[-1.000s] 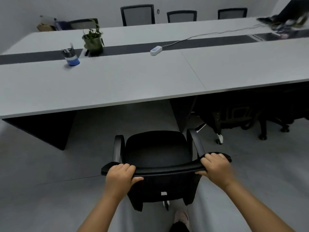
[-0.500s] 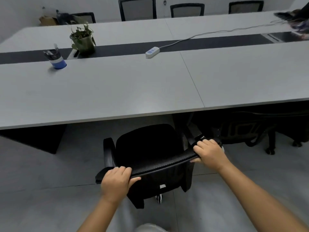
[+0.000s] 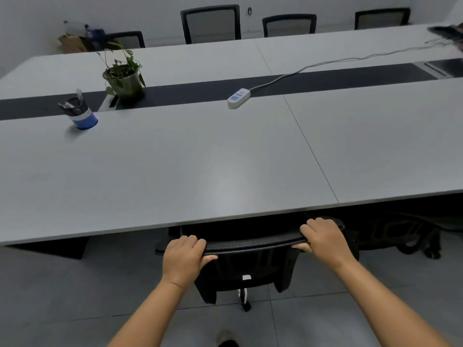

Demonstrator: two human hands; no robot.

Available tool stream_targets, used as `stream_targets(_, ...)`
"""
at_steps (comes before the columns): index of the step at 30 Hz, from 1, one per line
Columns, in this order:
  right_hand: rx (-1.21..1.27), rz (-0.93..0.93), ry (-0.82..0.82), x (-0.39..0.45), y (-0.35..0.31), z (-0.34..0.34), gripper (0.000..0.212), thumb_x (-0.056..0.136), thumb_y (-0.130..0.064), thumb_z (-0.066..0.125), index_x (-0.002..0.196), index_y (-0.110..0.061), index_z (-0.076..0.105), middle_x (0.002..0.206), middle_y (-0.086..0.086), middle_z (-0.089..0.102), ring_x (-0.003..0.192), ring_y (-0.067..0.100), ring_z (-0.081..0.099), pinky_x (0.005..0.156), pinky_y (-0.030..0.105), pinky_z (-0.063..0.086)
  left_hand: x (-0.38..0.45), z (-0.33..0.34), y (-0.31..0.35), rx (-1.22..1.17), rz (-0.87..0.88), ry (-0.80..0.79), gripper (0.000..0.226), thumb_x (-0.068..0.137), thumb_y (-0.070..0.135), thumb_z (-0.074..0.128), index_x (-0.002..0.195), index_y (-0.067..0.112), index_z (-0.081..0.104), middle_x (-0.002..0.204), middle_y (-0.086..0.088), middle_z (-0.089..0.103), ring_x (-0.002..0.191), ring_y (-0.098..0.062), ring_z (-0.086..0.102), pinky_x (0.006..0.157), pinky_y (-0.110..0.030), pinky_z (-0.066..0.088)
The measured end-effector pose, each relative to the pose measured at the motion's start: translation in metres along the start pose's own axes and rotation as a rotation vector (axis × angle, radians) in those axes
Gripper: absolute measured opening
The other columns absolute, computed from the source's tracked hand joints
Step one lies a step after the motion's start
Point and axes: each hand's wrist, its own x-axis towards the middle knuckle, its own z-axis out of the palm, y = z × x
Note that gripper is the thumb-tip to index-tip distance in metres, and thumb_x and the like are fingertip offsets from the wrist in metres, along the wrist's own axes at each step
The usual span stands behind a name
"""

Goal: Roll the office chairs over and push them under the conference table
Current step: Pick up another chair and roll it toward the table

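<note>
At the table's near edge: the chair (image 3: pixel 246 249) now sits with its seat and armrests hidden beneath the table (image 3: pixel 225 156); only the backrest and a wheel on the floor below it show.
Change in the last second: a second ago the whole seat and both armrests stood clear on open floor, well short of the edge; half a second ago the seat was just reaching the edge; now the top of the backrest lies just beside it.
Left hand: the left hand (image 3: pixel 184 256) grips the top bar of the backrest near its left end, fingers curled over the top and thumb pressed beneath.
Right hand: the right hand (image 3: pixel 323 237) holds the same bar near its right end, fingers wrapped over it, thumb tucked under.
Meaning for the task: this chair looks nearly home; I judge only a short last push remains, if any, before the hands can let go.
Neighbour: another chair (image 3: pixel 400 231) is already tucked under the table to the right.
Tabletop: a plant (image 3: pixel 124 78), a pen cup (image 3: pixel 80 113) and a power strip (image 3: pixel 238 97) sit well apart from the edge.
Risk: pushed further, the backrest could knock the table edge.
</note>
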Motion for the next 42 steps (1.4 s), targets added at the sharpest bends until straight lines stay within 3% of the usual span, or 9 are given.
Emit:
stream_targets(12,-0.018,-0.024,0.091,0.015,0.018,0.018,0.053,0.087,-0.064,0.022,0.067,-0.016,0.035,0.047,0.006,0.044,0.058,0.019,0.023,0.053,0.03,0.016,0.016,0.034,-0.011,-0.043,0.082,0.087,0.047,0.092,0.054,0.018,0.068,0.019,0.039,0.048,0.002,0.051,0.05,-0.016,0.04,0.054,-0.026,0.025)
stream_targets(19,0.121,0.072,-0.119,0.01,0.013,0.01,0.069,0.087,-0.064,0.021,0.067,-0.011,0.06,0.059,0.002,0.055,0.055,0.021,0.048,0.06,0.024,0.022,0.016,0.019,-0.008,-0.128,-0.035,-0.067,0.048,0.09,0.059,0.019,0.08,0.021,0.046,0.06,0.003,0.062,0.061,-0.013,0.05,0.062,-0.024,0.029)
stream_targets(22,0.368,0.074,-0.178,0.017,-0.004,-0.007,0.065,0.088,-0.061,0.021,0.083,-0.012,0.065,0.084,0.001,0.066,0.084,0.017,0.055,0.074,0.026,0.037,0.007,-0.001,0.007,-0.307,-0.324,-0.106,0.042,0.092,0.052,0.025,0.095,0.02,0.051,0.085,0.0,0.066,0.088,-0.01,0.045,0.08,-0.024,0.033)
stream_targets(27,0.858,-0.335,-0.237,0.033,-0.095,-0.017,0.033,0.092,-0.045,0.035,0.105,-0.021,0.053,0.118,-0.007,0.049,0.117,0.009,0.043,0.108,0.024,0.021,-0.047,-0.036,0.071,-0.594,-1.079,0.099,0.034,0.081,0.036,0.042,0.104,0.02,0.059,0.108,0.016,0.054,0.105,0.003,0.04,0.096,-0.01,0.029)
stream_targets(29,0.984,-0.493,-0.424,0.025,-0.129,-0.014,0.035,0.091,-0.048,0.034,0.108,-0.023,0.052,0.119,-0.013,0.049,0.121,-0.003,0.037,0.111,0.018,0.017,-0.087,-0.05,0.103,-0.701,-1.48,0.153,0.027,0.088,0.028,0.045,0.108,0.017,0.058,0.11,0.009,0.053,0.114,-0.007,0.046,0.096,-0.02,0.033)
stream_targets(32,1.135,-0.526,-0.881,0.008,-0.167,-0.006,0.078,0.076,-0.075,0.025,0.117,-0.016,0.055,0.116,-0.024,0.046,0.116,-0.022,0.026,0.099,-0.003,0.017,-0.151,-0.079,0.151,-0.767,-1.947,0.319,0.028,0.09,0.0,0.044,0.117,0.002,0.052,0.12,-0.012,0.055,0.112,-0.019,0.05,0.078,0.001,0.037)
stream_targets(36,1.014,-0.538,-1.136,-0.029,-0.197,0.009,0.114,0.048,-0.095,0.021,0.121,-0.013,0.052,0.117,-0.008,0.049,0.108,-0.009,0.034,0.083,-0.009,0.024,-0.225,-0.132,0.222,-0.612,-2.257,0.633,0.03,0.085,-0.01,0.045,0.114,-0.003,0.05,0.118,-0.021,0.055,0.087,0.001,0.059,0.065,0.008,0.035)
stream_targets(40,0.909,-0.589,-1.263,-0.068,-0.256,-0.02,0.075,0.041,-0.088,0.05,0.089,-0.031,0.056,0.102,-0.002,0.059,0.086,-0.02,0.05,0.074,-0.008,0.032,-0.289,-0.182,0.283,-0.444,-2.389,0.967,0.032,0.086,-0.007,0.047,0.117,-0.001,0.049,0.115,-0.015,0.054,0.102,-0.013,0.052,0.066,0.008,0.037)
stream_targets(42,0.931,-0.697,-1.293,-0.094,-0.304,-0.046,0.066,0.053,-0.076,0.06,0.094,-0.025,0.057,0.095,-0.003,0.057,0.088,-0.013,0.055,0.07,0.001,0.038,-0.324,-0.208,0.303,-0.337,-2.395,1.101,0.03,0.087,-0.004,0.047,0.116,0.001,0.049,0.114,-0.01,0.052,0.109,-0.02,0.047,0.065,0.005,0.039)
